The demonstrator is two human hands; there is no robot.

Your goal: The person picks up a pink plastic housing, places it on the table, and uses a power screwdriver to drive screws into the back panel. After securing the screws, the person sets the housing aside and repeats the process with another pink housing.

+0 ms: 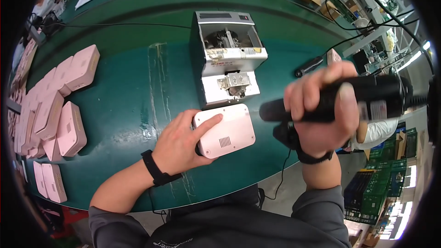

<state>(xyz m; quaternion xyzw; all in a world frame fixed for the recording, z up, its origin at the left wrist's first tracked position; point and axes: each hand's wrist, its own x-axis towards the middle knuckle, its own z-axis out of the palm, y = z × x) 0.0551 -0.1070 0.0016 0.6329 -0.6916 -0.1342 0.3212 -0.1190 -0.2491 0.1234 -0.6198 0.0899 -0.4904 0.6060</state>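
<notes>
My left hand (178, 138) grips a pale pink plastic housing (239, 126) by its left edge, thumb underneath on the near side and index finger across the top. Round holes sit near the housing's corners, and a small slotted grille shows on its upper face. To the right, my right hand (326, 110) is wrapped round a black electric screwdriver (379, 94), held above the table and slightly blurred. Its front end points left, toward the housing; the bit cannot be made out. Just beyond the housing stands a grey and silver screw feeder (233, 64) with an open top.
Several pink housings (55, 96) are piled at the left, two more (51, 181) near the edge. A black cylindrical tool (308, 67) lies at the right of the green table (119, 105). Cables hang at right. Green crates (374, 188) stand beyond; other people are partly visible.
</notes>
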